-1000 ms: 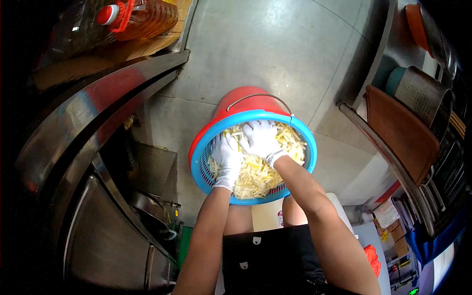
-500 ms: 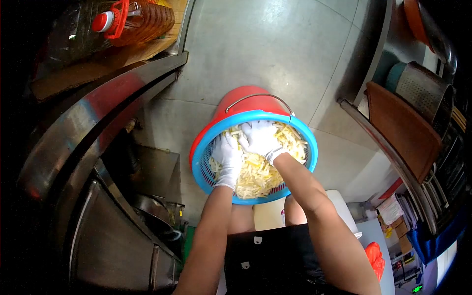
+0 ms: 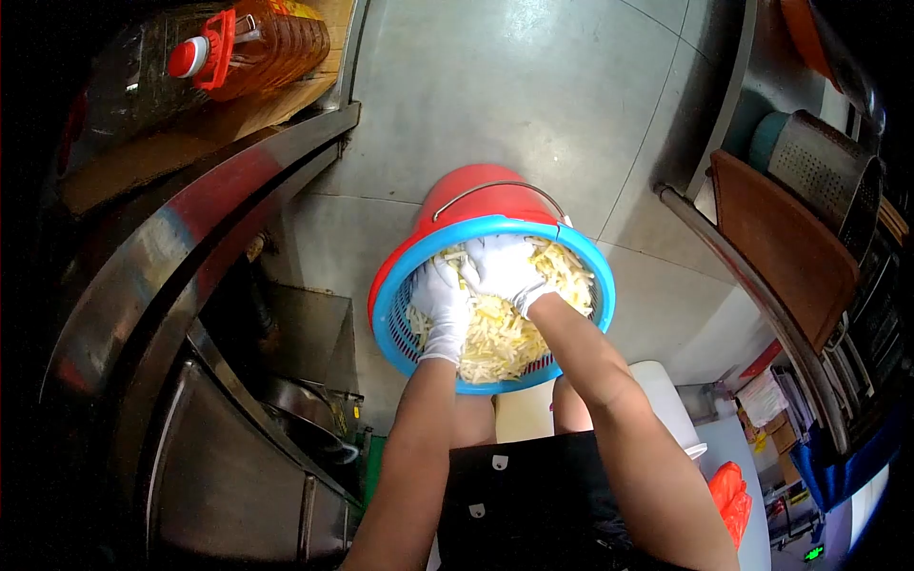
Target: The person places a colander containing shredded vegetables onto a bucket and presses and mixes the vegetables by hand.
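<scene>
A blue slotted plastic basket [image 3: 387, 335] sits in the mouth of a red bucket [image 3: 476, 178], tilted toward me. Pale yellow, cut vegetable strips [image 3: 500, 347] fill much of it; I cannot make out which vegetable. My left hand [image 3: 440, 293], in a white glove, lies on the strips at the left side with its fingers stretched out and the tips sunk among them. Beside it, my white-gloved right hand [image 3: 502, 266] presses into the strips near the far rim. Its fingers look extended, though glare and strips hide the tips.
The bucket's metal handle [image 3: 495, 184] rests at its far side. On the left are a metal shelf frame [image 3: 286, 143] and a bottle of reddish oil [image 3: 276, 52]. A rack with a brown board [image 3: 785, 247] stands at right. Grey floor tiles [image 3: 514, 76] lie ahead.
Both hands stay in the basket; their fingers have shifted slightly and sit a little deeper in the strips. The camera view has moved slightly.
</scene>
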The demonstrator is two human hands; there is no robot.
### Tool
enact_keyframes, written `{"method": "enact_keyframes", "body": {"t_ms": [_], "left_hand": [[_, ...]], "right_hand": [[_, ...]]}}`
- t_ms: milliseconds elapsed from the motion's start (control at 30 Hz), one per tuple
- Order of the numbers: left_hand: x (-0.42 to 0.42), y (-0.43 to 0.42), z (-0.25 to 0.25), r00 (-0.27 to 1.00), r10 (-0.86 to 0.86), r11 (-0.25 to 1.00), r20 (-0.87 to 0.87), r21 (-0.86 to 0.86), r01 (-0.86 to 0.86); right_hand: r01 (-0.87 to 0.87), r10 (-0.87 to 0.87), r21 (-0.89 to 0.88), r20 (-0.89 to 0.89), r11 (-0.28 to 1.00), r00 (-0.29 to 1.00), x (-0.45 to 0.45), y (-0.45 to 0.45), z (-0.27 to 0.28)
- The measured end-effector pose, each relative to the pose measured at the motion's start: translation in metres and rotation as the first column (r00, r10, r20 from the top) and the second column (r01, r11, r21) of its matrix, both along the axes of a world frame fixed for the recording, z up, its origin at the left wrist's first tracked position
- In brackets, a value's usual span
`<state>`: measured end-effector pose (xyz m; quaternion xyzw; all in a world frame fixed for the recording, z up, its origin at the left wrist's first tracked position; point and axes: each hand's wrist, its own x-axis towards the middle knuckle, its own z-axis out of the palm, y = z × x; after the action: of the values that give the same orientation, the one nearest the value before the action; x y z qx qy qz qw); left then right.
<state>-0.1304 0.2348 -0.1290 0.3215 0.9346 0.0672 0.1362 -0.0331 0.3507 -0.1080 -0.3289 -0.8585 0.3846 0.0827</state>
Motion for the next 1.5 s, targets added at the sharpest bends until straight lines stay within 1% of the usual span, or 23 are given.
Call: {"method": "enact_keyframes", "body": {"t_ms": [100,200,300,400,500,600,700,800,900,1000,1100,1200,1300,1400,1500], "left_hand": [[-0.001,0.001,0.002,1.0,0.014,0.999,0.019,-0.042,-0.014],[0.0,0.005,0.009,0.999,-0.017,0.996,0.035,-0.092,0.02],[0.0,0.007,0.012,0.999,-0.011,0.994,0.035,-0.107,0.014],[0.0,0.003,0.005,0.998,0.037,0.999,0.049,-0.028,-0.036],[-0.002,0.0,0.0,0.995,0.064,0.996,0.076,-0.059,-0.059],[-0.001,0.001,0.003,0.996,0.053,0.996,0.071,-0.081,-0.047],[-0.001,0.007,0.008,0.995,0.074,0.977,0.073,-0.205,-0.057],[-0.002,0.01,0.009,0.985,0.117,0.966,0.123,-0.246,-0.084],[-0.001,0.002,0.0,0.999,0.039,0.996,0.009,-0.086,-0.038],[-0.001,0.001,-0.001,0.999,0.041,0.994,0.009,-0.104,-0.04],[-0.001,0.006,0.01,0.997,0.0,0.974,0.073,-0.225,0.017],[-0.002,0.013,0.016,0.997,0.038,0.963,0.073,-0.267,-0.017],[-0.002,0.007,0.007,0.998,0.052,0.979,0.028,-0.196,-0.046],[-0.003,0.003,0.003,0.997,0.063,0.973,0.052,-0.226,-0.05],[-0.002,0.002,0.001,0.999,0.037,0.993,0.031,-0.113,-0.033]], "right_hand": [[-0.002,0.002,0.037,-0.017,0.999,1.0,-0.001,0.0,-0.002],[-0.015,0.016,-0.026,0.033,1.0,0.999,-0.001,0.0,-0.001],[-0.008,0.009,0.049,-0.02,0.999,1.0,-0.001,0.001,-0.002],[-0.02,0.02,0.045,-0.008,0.999,1.0,-0.001,0.001,-0.003],[-0.033,0.033,-0.015,0.007,0.999,0.999,-0.001,0.002,-0.003],[-0.033,0.033,-0.01,0.023,0.999,0.999,-0.002,0.002,-0.002],[-0.016,0.016,0.003,-0.011,1.0,1.0,-0.001,0.002,-0.003],[-0.029,0.03,-0.051,0.027,0.998,0.999,-0.003,0.001,-0.004],[-0.005,0.005,0.015,-0.006,1.0,1.0,-0.003,0.003,0.0],[-0.02,0.02,-0.023,0.028,1.0,0.999,-0.004,0.002,-0.001],[-0.021,0.021,0.004,0.007,1.0,1.0,-0.004,0.004,0.0],[-0.001,0.001,0.021,-0.01,1.0,1.0,-0.004,0.003,0.0],[-0.017,0.017,-0.03,0.011,0.999,1.0,-0.003,0.003,-0.001],[-0.026,0.026,0.002,0.0,1.0,1.0,-0.002,0.004,-0.002],[-0.033,0.034,-0.025,0.045,0.999,0.998,-0.003,0.003,-0.002]]}}
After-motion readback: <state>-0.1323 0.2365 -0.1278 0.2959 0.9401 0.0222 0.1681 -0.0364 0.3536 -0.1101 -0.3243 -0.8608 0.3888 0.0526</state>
